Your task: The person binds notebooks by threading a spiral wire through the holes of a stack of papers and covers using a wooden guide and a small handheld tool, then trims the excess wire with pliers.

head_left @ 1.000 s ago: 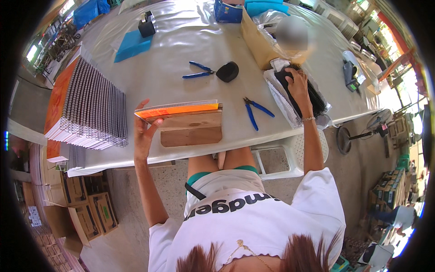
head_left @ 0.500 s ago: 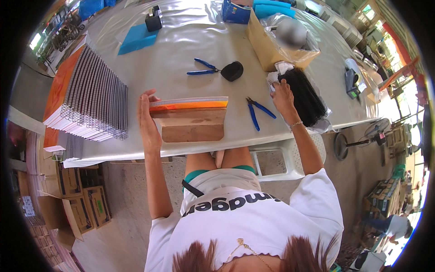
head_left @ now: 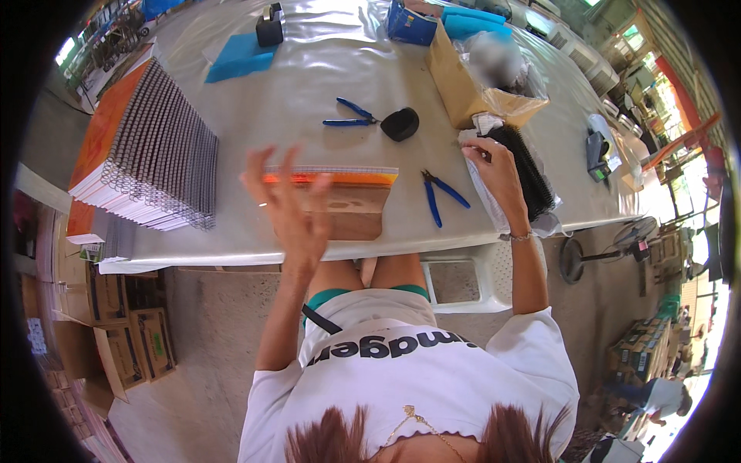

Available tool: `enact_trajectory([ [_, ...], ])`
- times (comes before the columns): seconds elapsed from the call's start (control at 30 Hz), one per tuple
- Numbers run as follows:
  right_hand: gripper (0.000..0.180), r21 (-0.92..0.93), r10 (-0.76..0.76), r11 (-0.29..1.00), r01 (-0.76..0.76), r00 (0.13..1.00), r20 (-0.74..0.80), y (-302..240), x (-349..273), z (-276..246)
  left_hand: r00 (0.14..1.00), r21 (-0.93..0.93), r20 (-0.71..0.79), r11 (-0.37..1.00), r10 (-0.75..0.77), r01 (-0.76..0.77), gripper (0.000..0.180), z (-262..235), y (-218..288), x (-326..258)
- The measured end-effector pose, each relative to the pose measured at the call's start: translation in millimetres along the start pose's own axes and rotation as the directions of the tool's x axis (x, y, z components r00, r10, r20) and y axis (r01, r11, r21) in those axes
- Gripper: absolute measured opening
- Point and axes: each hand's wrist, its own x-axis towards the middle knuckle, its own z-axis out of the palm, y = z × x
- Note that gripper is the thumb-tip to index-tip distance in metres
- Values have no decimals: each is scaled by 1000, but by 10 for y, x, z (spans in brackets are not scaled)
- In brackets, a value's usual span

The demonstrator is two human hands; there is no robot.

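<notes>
My left hand [head_left: 293,208] is spread open and slightly blurred above a wooden block [head_left: 355,225], hiding its left part. A book with an orange cover [head_left: 367,178] lies along the block's far side. Over the near left edge of a bundle of black binding coils [head_left: 525,170], my right hand [head_left: 498,171] has its fingers curled together at the tips. What they pinch, if anything, is too small to make out. Blue-handled cutting pliers [head_left: 434,199] lie between the block and my right hand. A second blue-handled pair [head_left: 351,116] lies farther off beside a round black object [head_left: 400,123].
A tall stack of coil-bound books [head_left: 147,154] stands at the left. Behind the coils is a cardboard box [head_left: 463,81] lined with clear plastic. A tape dispenser [head_left: 269,27] rests by a blue sheet [head_left: 239,58]. A white stool [head_left: 494,274] stands under the table edge.
My left hand has let go of the book's left end and moved right over the block, fingers spreading. My right hand has curled its fingers and drawn slightly nearer, off the coils' far end.
</notes>
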Motion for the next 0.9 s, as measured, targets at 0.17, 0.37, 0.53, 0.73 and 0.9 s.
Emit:
enact_trajectory([
  [0.17, 22, 267, -56, 964, 14, 987, 152, -584, -102, -2, 962, -3, 242, 992, 123, -126, 53, 244, 394, -95],
  [0.37, 24, 337, -138, 937, 88, 982, 128, -826, -198, 190, 967, -23, 245, 997, 74, -70, 39, 445, 438, -102],
  [0.53, 26, 352, -160, 931, 100, 977, 144, -888, -223, 272, 964, 28, 256, 997, 66, -75, 39, 468, 445, -67],
  [0.73, 21, 495, -180, 860, 121, 981, 73, -866, -242, 385, 963, 26, 260, 996, 76, -85, 35, 444, 460, -32],
  [0.9, 21, 482, -209, 857, 182, 978, 4, -800, -243, 460, 964, 13, 245, 994, 106, -112, 31, 431, 435, -39],
])
